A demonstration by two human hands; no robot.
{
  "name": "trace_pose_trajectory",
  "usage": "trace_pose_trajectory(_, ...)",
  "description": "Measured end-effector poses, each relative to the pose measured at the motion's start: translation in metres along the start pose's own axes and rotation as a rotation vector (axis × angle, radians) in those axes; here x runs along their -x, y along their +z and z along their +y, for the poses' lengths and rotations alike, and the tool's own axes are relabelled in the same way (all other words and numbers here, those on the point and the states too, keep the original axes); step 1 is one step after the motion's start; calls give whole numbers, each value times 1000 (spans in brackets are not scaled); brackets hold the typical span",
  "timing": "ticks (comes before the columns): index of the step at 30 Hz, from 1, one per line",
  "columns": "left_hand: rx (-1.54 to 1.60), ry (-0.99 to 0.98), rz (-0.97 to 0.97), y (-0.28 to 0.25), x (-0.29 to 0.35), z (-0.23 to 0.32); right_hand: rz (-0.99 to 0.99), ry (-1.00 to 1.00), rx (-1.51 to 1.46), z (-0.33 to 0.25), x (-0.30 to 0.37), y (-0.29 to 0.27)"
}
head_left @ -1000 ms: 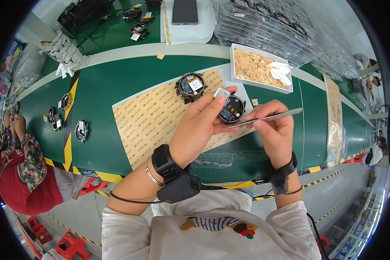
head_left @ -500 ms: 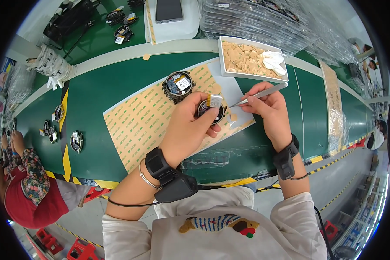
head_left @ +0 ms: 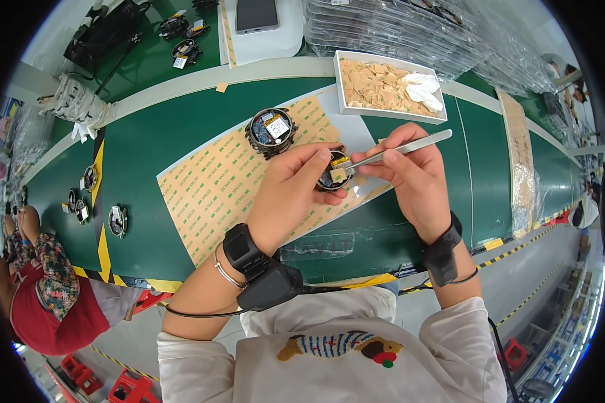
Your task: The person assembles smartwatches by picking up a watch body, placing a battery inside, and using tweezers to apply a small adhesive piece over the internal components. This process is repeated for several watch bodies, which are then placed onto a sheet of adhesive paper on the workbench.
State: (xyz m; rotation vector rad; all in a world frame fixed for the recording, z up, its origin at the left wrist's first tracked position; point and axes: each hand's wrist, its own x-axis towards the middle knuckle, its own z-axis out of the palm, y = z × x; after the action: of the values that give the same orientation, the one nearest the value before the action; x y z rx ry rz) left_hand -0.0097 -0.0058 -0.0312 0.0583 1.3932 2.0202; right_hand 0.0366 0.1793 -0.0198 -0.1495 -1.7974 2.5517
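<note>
A round, open watch body [head_left: 325,180] with electronics inside is gripped in my left hand [head_left: 282,188], thumb on its upper rim. My right hand [head_left: 420,185] pinches metal tweezers [head_left: 417,144], whose tips reach into that watch body. A small tan adhesive piece [head_left: 339,174] lies at the tips, over the watch's inside; whether the tips still grip it I cannot tell. Beneath both hands is a tan printed adhesive sheet [head_left: 215,188] on white backing. On its far part rests a second watch body [head_left: 271,130], with a white-labelled battery showing.
A white box [head_left: 390,115] of tan scraps and crumpled white tissue stands at the back. Several watch bodies [head_left: 118,220] lie left. Behind are a phone [head_left: 256,15] and stacked clear plastic trays [head_left: 410,40]. Another person [head_left: 54,289] sits at far left.
The tweezers have moved left from the sheet's edge into the watch body, with the tan piece now there. The battery that stuck up from the watch no longer shows raised.
</note>
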Motion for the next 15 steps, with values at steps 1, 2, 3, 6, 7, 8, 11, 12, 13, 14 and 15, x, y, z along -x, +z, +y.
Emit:
trace_pose_trajectory(1, -1, -1, 1, 0, 0, 0, 5, -30, 40, 3, 1, 2)
trace_pose_trajectory(2, 11, -19, -1, -1, 0, 1, 10, -60, 80, 4, 1, 3)
trace_pose_trajectory(3, 23, -36, -3, -1, 1, 1, 10, -60, 78, 4, 2, 4)
trace_pose_trajectory(6, 6, -32, -4, -1, 0, -1, -6, -74, 66, 3, 3, 5)
trace_pose_trajectory(7, -23, -12, -1, -1, 0, -2, -7, -74, 65, 1, 3, 4)
trace_pose_trajectory(8, -52, 8, 3, -1, 0, -2, -32, -63, 11, 0, 3, 3)
trace_pose_trajectory(11, -109, -11, -15, -2, -1, -1, -80, -39, -97, -5, 3, -4)
trace_pose_trajectory(12, -137, -20, -25, -2, -1, 0, -98, -43, -137, -6, 2, -7)
trace_pose_trajectory(13, -136, -20, -26, -2, 0, 1, -116, -48, -178, -8, 2, -9)
trace_pose_trajectory(14, -125, -35, -14, -1, 1, 3, -137, -51, -220, -8, 1, -9)
trace_pose_trajectory(15, -113, -51, -4, -1, 1, 4, -139, -49, -221, -8, 2, -8)
